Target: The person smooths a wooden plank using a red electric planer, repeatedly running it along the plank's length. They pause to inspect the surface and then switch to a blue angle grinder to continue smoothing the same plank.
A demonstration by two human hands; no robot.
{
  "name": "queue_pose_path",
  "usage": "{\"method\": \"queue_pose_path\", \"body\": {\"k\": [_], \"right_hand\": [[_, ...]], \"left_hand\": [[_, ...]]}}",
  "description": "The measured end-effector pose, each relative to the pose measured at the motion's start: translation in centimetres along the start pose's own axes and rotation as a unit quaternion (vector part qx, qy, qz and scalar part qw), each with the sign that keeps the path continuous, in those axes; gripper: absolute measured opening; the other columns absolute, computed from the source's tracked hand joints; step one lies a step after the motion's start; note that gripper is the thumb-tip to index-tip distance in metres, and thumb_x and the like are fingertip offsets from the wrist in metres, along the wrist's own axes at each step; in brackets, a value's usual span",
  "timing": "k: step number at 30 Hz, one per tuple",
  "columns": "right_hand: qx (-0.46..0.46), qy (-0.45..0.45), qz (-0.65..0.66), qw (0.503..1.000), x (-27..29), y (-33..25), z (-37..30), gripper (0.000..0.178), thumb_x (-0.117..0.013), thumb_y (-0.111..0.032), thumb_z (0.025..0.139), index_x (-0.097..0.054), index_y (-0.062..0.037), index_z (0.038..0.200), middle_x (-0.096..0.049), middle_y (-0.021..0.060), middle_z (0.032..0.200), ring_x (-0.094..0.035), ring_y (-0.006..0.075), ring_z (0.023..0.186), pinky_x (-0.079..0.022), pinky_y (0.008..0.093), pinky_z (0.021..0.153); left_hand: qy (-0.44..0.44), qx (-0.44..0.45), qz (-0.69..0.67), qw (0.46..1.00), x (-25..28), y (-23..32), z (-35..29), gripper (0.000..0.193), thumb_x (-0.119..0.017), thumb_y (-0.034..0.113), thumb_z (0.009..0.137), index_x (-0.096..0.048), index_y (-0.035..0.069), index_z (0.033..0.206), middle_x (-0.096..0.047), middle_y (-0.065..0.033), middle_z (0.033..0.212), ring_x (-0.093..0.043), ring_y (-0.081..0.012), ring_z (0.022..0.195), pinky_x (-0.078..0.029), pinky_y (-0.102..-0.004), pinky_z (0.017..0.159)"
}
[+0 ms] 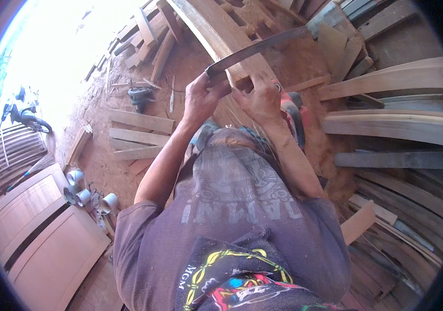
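A long wooden plank (208, 28) runs away from me, its near end between my hands. Across it lies a long, flat, dark metal blade (260, 47), slanting up to the right; whether it is a saw or a straightedge I cannot tell. My left hand (204, 100) is closed around the blade's left end, beside the plank's left edge. The fingers of my right hand (263, 101) are bent over the plank's near end, thumb toward the left hand. Anything small pinched in them is hidden.
A dark power tool (139, 97) and several short boards (141, 122) lie on the dusty floor at left. Timber (392, 127) is stacked along the right. Panelled doors (58, 249) and white cylindrical containers (108, 203) stand lower left. A motorcycle (24, 111) is farther off.
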State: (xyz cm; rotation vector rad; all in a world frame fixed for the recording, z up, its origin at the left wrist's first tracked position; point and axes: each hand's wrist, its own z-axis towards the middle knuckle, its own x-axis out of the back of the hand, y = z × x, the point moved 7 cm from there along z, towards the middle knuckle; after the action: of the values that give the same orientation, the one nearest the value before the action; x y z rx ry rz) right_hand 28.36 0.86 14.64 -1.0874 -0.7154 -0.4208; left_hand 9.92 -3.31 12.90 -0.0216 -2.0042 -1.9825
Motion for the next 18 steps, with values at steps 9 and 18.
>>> {"method": "queue_pose_path", "body": {"k": [9, 18], "right_hand": [[0.071, 0.052, 0.034, 0.996, 3.8, -4.2, 3.1, 0.038, -0.09, -0.025, 0.077, -0.073, -0.0005, 0.1, -0.07, 0.0133, 0.091, -0.072, 0.0289, 0.073, -0.058, 0.0419, 0.068], [0.119, 0.058, 0.04, 0.99, 5.6, -5.9, 4.1, 0.038, -0.09, -0.027, 0.078, -0.073, -0.0002, 0.098, -0.066, 0.0123, 0.087, -0.068, 0.0276, 0.072, -0.056, 0.0425, 0.068]], "left_hand": [[-0.066, 0.01, -0.042, 0.997, 1.5, 2.5, 2.7, 0.036, -0.079, 0.013, 0.097, -0.073, 0.001, 0.131, -0.08, -0.0099, 0.112, -0.074, -0.0119, 0.1, -0.059, -0.0312, 0.09], [-0.051, -0.016, 0.035, 0.998, 2.5, 8.0, 1.8, 0.036, -0.079, 0.013, 0.097, -0.073, 0.0, 0.13, -0.081, -0.0092, 0.111, -0.074, -0.0122, 0.1, -0.06, -0.0327, 0.09]]}}
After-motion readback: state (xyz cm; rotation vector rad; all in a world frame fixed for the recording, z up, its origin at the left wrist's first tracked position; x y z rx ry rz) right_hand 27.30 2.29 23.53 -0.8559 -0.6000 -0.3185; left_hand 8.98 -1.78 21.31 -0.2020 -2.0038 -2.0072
